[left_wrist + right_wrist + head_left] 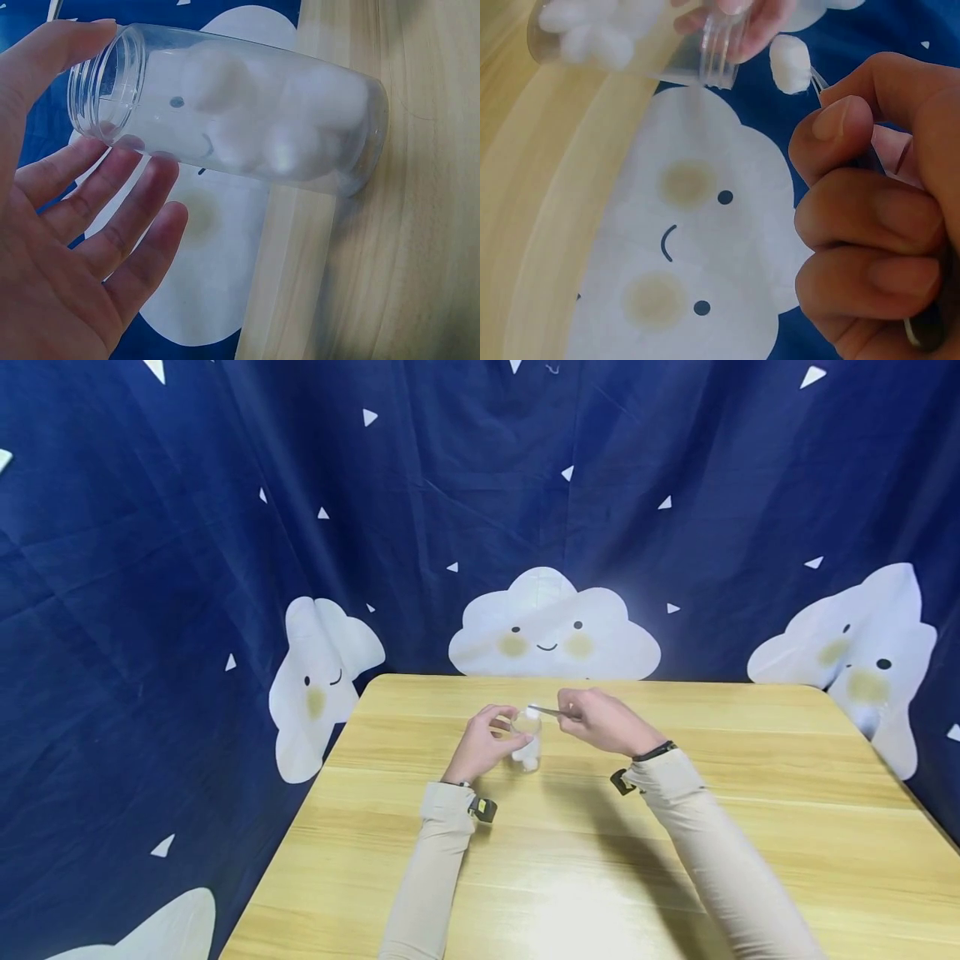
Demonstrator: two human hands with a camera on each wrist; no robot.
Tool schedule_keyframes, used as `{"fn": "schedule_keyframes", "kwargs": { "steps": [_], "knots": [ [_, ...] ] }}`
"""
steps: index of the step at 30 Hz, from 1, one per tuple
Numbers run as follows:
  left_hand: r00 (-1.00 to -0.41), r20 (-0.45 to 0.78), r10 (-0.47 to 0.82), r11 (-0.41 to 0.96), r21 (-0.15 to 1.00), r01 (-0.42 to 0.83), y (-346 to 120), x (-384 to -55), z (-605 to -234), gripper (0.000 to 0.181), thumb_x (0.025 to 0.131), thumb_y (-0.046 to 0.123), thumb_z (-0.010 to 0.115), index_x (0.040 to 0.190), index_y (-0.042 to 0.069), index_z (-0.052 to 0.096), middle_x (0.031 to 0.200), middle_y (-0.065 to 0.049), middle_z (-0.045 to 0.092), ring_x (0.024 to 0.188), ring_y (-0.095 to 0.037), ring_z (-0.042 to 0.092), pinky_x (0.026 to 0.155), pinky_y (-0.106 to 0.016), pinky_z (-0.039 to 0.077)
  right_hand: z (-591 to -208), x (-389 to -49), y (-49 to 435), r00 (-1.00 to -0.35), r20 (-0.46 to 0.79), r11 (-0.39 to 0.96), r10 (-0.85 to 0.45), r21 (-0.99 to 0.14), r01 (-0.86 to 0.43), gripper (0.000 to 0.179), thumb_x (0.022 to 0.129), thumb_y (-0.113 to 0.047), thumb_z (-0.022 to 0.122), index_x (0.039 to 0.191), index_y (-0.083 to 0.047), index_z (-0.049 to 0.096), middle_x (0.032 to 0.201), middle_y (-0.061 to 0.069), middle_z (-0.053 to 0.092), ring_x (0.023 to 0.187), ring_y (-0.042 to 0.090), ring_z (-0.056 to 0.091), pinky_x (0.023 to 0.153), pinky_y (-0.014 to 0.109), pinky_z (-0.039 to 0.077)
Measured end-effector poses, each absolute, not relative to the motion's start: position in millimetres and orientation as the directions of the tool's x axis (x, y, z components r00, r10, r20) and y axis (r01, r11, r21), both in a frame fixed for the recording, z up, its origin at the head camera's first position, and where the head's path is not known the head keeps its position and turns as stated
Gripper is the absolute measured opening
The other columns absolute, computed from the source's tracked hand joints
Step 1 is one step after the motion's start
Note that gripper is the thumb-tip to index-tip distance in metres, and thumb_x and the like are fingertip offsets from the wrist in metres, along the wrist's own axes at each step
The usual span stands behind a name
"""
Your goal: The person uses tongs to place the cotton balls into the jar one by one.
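A clear, threaded-neck jar (pixel 161 97) stands upright on the table, lidless, with several white cotton balls (pixel 300 127) in its lower part. My left hand (pixel 483 745) grips it near the mouth, thumb on one side and fingertips on the other. In my right hand (pixel 603 720) are slim metal tweezers (pixel 551 712), held with curled fingers. Their tips pinch a single cotton ball (pixel 790 64), which sits just above the jar's mouth, outside it in the right wrist view.
The light wooden table (pixel 360 827) ends at a back edge just beyond the hands. Behind it hangs a dark blue curtain (pixel 480 510) printed with white clouds. Each wrist wears a small black camera (pixel 483 810).
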State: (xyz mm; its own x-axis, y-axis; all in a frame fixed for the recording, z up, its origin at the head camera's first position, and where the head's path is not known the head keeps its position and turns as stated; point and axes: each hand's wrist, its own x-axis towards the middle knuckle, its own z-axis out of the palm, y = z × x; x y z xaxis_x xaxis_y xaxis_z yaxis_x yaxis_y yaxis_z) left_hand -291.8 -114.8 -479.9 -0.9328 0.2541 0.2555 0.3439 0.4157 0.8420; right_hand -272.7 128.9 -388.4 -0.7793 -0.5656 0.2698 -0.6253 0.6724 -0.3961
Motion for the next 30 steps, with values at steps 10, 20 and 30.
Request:
{"fn": "schedule_keyframes", "kwargs": {
  "steps": [10,20,30],
  "knots": [
    [-0.929,0.266,0.257,0.413,0.839,0.354,-115,-293,-481,0.052,0.085,0.037,0.085,0.129,0.016,0.068,0.127,-0.001,0.067,0.108,-0.019,0.068,0.093,-0.036,0.060,-396,-275,120,-0.789,0.245,0.678,-0.564,-0.408,-0.612,0.013,0.093,-0.009,0.065,0.084,-0.012,0.056,0.072,-0.001,0.062,0.058,0.008,0.049,0.049,0.024,0.037],
    [-0.931,0.254,0.262,0.422,0.838,0.347,-116,-294,-482,0.056,0.085,0.038,0.085,0.132,0.014,0.066,0.129,-0.002,0.067,0.107,-0.022,0.069,0.091,-0.035,0.060,-401,-275,119,-0.809,0.227,0.698,-0.542,-0.414,-0.584,0.010,0.092,-0.012,0.065,0.084,-0.013,0.058,0.069,-0.003,0.058,0.057,0.008,0.048,0.049,0.025,0.038],
    [-0.939,0.228,0.256,0.423,0.847,0.321,-116,-293,-482,0.057,0.085,0.039,0.085,0.134,0.015,0.065,0.130,-0.001,0.067,0.106,-0.024,0.069,0.090,-0.039,0.060,-398,-269,126,-0.839,0.247,0.703,-0.484,-0.461,-0.542,0.010,0.093,-0.014,0.065,0.085,-0.012,0.060,0.073,0.000,0.063,0.061,0.010,0.052,0.055,0.027,0.044]
  ]
}}
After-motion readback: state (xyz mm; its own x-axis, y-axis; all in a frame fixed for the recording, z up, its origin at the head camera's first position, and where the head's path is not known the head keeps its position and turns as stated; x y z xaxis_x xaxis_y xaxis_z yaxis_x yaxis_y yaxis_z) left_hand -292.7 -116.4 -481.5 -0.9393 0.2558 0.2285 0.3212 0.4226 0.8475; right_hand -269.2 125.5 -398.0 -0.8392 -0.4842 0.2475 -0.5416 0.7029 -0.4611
